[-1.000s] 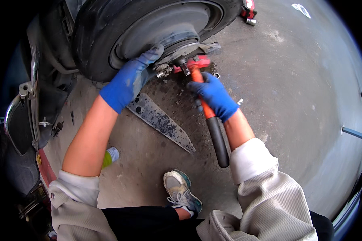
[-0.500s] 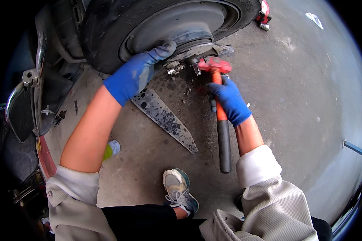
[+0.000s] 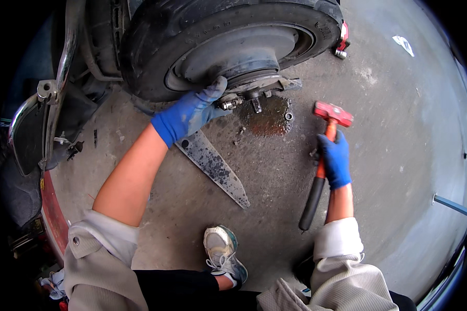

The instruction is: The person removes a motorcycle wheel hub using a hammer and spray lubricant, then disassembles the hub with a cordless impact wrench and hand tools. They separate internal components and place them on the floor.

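Presently, your right hand (image 3: 336, 159) was wrapped around the hammer (image 3: 315, 193) at 3 o'clock, its red head (image 3: 334, 113) toward 2, clear of the wheel (image 3: 236, 51) at 12. Your left hand (image 3: 188, 115), thumb raised, sat beside the hub (image 3: 250, 68) toward 11; its closure and hold could not be told. Toward 5 from it lay a spotted plate (image 3: 215, 168).

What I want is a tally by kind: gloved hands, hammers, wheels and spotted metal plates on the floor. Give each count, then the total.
Left hand and right hand, both blue-gloved: 2
Hammer: 1
Wheel: 1
Spotted metal plate: 1
Total: 5
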{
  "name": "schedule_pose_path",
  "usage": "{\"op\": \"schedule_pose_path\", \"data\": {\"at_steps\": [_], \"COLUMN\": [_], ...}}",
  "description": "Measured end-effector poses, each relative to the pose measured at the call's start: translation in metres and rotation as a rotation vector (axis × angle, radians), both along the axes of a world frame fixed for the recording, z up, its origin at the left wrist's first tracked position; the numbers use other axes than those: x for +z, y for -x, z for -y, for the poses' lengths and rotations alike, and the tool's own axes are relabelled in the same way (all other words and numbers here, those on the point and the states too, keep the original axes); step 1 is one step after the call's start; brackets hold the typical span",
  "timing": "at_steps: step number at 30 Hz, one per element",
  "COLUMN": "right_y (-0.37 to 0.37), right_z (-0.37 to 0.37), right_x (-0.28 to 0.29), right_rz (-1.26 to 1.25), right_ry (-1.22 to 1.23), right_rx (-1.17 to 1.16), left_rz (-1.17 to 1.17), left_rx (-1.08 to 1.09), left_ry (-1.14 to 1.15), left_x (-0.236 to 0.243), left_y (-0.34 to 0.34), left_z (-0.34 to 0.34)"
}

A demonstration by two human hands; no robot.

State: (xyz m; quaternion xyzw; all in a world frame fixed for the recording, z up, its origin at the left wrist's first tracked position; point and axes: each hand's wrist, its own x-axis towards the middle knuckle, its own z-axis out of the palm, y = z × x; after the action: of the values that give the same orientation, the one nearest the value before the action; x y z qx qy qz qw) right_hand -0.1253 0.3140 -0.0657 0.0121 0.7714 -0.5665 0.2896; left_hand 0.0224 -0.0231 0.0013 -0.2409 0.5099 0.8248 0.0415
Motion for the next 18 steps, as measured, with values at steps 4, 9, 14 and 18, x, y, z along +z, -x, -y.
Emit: {"op": "schedule_pose_path", "data": {"at_steps": [4,9,14,18], "right_y": [0.039,0.021,0.015,0.013], "right_z": [-0.047,0.102,0.156,0.146], "right_x": [-0.019,0.065,0.045,0.039], "right_rz": [-0.669,-0.317,0.311,0.065], "right_ry": [-0.853,0.185,0.67,0.6], "right_rx": [0.262,-0.014,0.0,0.08], "left_rz": [-0.051,-0.006,-0.017,-0.071], "left_rx": [-0.031,0.022,0.273,0.449], "left_ry": [-0.1,-0.003,0.073,-0.138], "left_x": [0.001,0.008,0.007,-0.004], "left_y": [0.005,0.002,0.004,0.02], "left_z": [-0.006,-0.022,-0.049,-0.06]}}
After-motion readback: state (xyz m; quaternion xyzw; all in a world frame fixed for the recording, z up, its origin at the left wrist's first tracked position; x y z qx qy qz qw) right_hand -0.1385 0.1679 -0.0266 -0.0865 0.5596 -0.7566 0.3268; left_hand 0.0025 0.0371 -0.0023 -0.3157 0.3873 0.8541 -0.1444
